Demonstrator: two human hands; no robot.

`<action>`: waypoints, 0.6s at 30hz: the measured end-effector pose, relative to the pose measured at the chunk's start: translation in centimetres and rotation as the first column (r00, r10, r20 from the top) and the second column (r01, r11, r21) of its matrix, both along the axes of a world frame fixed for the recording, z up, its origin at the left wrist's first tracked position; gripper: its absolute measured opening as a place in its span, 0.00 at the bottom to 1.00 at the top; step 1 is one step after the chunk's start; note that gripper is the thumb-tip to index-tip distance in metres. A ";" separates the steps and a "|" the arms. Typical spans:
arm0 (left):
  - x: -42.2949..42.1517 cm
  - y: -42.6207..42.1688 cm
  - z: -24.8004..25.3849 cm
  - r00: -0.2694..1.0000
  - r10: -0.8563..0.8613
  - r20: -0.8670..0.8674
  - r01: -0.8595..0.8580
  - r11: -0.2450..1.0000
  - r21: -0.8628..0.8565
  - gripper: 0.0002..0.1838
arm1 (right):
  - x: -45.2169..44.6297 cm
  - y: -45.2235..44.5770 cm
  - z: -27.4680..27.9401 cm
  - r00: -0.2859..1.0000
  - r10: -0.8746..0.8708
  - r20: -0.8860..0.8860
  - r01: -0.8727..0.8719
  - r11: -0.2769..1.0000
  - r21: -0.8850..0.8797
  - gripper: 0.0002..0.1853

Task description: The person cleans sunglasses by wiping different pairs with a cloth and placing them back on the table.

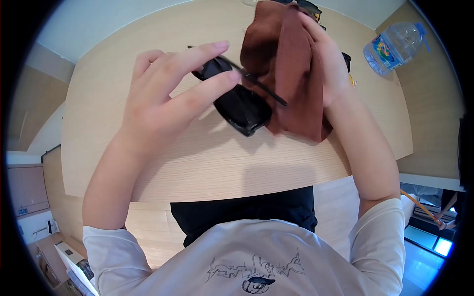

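A pair of black sunglasses [244, 109] is tilted above the table, its lenses angled down to the right and one temple arm sticking out towards the cloth. My left hand [170, 93] holds the sunglasses between thumb and fingers; part of the frame is hidden behind the fingers. A brown cloth [291, 64] hangs in folds from my right hand [332, 66], which grips it from the right side. The cloth's left edge meets the sunglasses, though I cannot tell whether it presses on the lens.
Dark eyewear [308, 7] shows behind the cloth at the far edge, and another dark item with a yellow part [347, 63] is partly hidden by my right wrist. A clear plastic bottle [395, 47] is at the table's [207, 167] right side.
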State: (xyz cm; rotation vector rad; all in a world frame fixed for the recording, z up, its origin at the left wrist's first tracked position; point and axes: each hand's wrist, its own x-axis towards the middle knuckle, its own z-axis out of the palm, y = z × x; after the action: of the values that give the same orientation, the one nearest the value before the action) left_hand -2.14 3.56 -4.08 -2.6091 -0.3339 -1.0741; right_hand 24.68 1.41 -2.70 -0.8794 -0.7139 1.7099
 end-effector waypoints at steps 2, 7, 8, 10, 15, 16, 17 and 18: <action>0.0 0.0 0.2 0.999 -0.050 -0.003 0.050 0.999 -0.003 0.26 | -0.1 0.8 -0.3 0.992 -0.117 -0.039 0.116 0.993 -0.037 0.24; 0.7 -0.4 0.5 0.980 -0.170 0.101 0.165 0.985 0.054 0.20 | -2.4 -0.7 -1.0 0.996 -0.089 0.018 0.090 0.995 -0.049 0.19; 0.9 -0.6 0.8 0.986 -0.143 0.083 0.138 0.988 0.062 0.20 | -2.0 -0.7 -1.7 0.966 0.143 -0.217 -0.146 0.989 0.005 0.19; 0.8 -0.7 1.2 0.992 -0.111 0.065 0.106 0.992 0.069 0.20 | -2.1 -1.0 -1.9 0.816 0.370 -0.445 -0.348 0.928 0.134 0.19; -0.2 -0.2 1.5 0.998 -0.019 -0.056 0.022 0.999 0.049 0.24 | -1.8 -0.8 -1.3 0.918 0.303 -0.257 -0.285 0.953 0.104 0.19; -0.3 -0.1 1.4 0.998 -0.020 -0.056 0.023 0.998 0.050 0.24 | -1.7 -0.7 -1.2 0.924 0.320 -0.211 -0.304 0.947 0.107 0.19; -0.4 0.0 1.4 0.999 -0.008 -0.050 0.009 1.000 0.019 0.25 | -1.7 -0.7 -1.1 0.924 0.319 -0.211 -0.302 0.947 0.108 0.19; -0.5 0.0 1.3 0.999 0.001 -0.044 -0.002 1.000 -0.012 0.27 | -1.6 -0.7 -0.8 0.926 0.319 -0.199 -0.310 0.948 0.077 0.19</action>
State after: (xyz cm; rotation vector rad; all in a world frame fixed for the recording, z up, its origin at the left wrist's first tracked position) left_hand -2.64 3.60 -2.78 -2.6385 -0.3338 -1.0155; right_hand 23.09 0.68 -3.53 -0.5618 -0.7774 2.0285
